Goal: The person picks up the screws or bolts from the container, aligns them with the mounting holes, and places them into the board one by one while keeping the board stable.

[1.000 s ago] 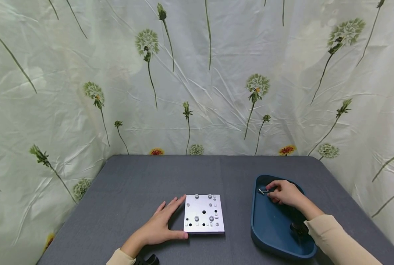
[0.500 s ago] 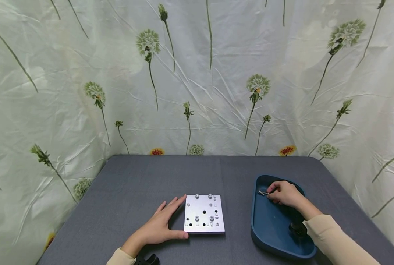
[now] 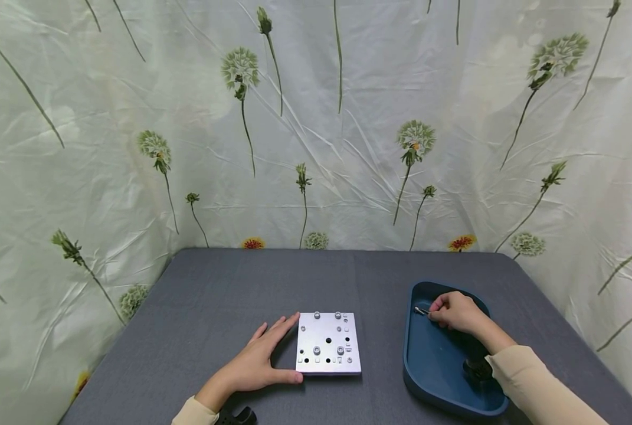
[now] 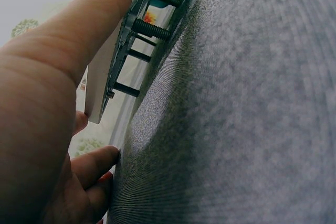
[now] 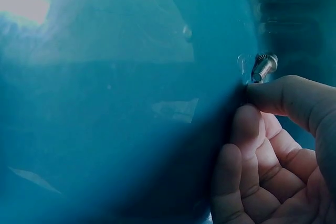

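Observation:
A square silver metal plate [image 3: 327,344] with holes and several socket head screws on top lies mid-table. My left hand [image 3: 254,363] spans its left side with straight fingers, thumb at the near corner and index fingertip at the far corner. In the left wrist view the plate [image 4: 98,90] stands slightly raised, with threaded screw shanks [image 4: 152,29] pointing down from it. My right hand [image 3: 456,311] is inside the blue tray [image 3: 410,366], thumb and fingertips pinching at a small metal screw [image 3: 421,310]. The right wrist view shows a screw [image 5: 265,67] with a knurled head right at the thumb tip.
The tray stands to the right of the plate on the grey cloth-covered table [image 3: 273,277]. Its raised rim surrounds my right hand. A flowered curtain [image 3: 358,177] hangs behind the table's far edge.
Two screws showed apart by my right fingertips a second ago; now they appear as one slim metal shape there. The right fingers have closed slightly. The left hand and plate stay put.

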Motion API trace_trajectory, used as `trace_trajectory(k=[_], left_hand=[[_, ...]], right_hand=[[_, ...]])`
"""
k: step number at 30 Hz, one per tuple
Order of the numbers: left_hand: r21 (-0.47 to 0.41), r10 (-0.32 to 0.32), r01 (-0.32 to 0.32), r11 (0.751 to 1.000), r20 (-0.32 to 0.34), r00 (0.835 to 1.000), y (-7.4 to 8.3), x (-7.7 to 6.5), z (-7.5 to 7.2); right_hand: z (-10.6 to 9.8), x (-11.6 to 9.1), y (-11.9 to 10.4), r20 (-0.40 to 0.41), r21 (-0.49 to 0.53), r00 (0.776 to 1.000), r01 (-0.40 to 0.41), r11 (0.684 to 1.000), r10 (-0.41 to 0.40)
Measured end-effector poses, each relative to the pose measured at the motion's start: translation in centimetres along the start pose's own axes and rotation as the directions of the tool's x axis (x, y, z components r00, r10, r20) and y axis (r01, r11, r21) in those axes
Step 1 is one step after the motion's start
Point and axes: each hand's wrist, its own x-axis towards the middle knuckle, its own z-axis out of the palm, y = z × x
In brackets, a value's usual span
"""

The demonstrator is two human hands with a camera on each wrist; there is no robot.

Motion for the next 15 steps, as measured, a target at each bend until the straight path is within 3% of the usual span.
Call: trace_trajectory(k=[8, 15], left_hand=[[0.008, 0.007, -0.007, 1.0, -0.004, 1.0, 0.08, -0.04, -0.04], [-0.001, -0.002, 0.002, 1.0, -0.001, 1.0, 0.14, -0.09, -0.06]], right_hand=[[-0.02, -0.14, -0.04, 0.001, -0.028, 1.0, 0.002, 1.0, -0.002], [-0.24, -0.51, -0.18, 0.016, 0.016, 1.0, 0.011, 1.0, -0.011]])
